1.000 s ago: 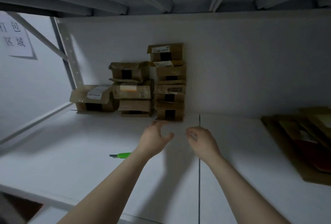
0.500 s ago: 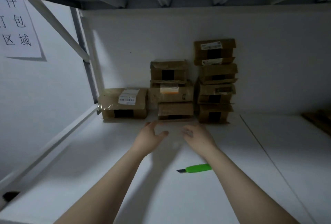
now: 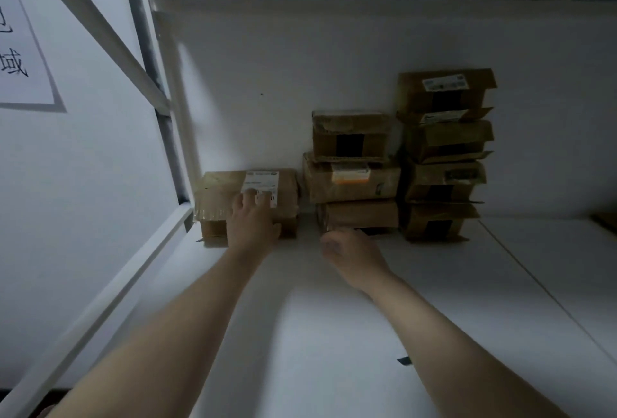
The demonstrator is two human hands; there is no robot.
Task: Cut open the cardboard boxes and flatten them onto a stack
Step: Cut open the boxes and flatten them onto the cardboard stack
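Observation:
Several taped brown cardboard boxes stand against the back wall of a white shelf [image 3: 317, 334]. A low box with a white label [image 3: 220, 190] sits alone at the left. My left hand [image 3: 252, 224] rests on it, fingers laid over its top by the label and thumb against its front. To its right is a stack of three boxes [image 3: 350, 180], then a taller stack [image 3: 444, 150]. My right hand [image 3: 350, 254] hovers loosely curled and holding nothing, just in front of the middle stack's bottom box. Only the dark tip of the cutter [image 3: 404, 360] shows from under my right forearm.
A grey upright post and a diagonal brace [image 3: 147, 60] close off the shelf's left side, with a paper sign [image 3: 20, 50] on the wall beyond. The upper shelf's beams hang low overhead. A sliver of brown cardboard [image 3: 606, 220] shows at the far right edge.
My view has swung left and closer to the boxes. My left hand has reached forward onto the labelled left box, and my right hand has moved up to the middle stack. The green cutter now lies under my right forearm.

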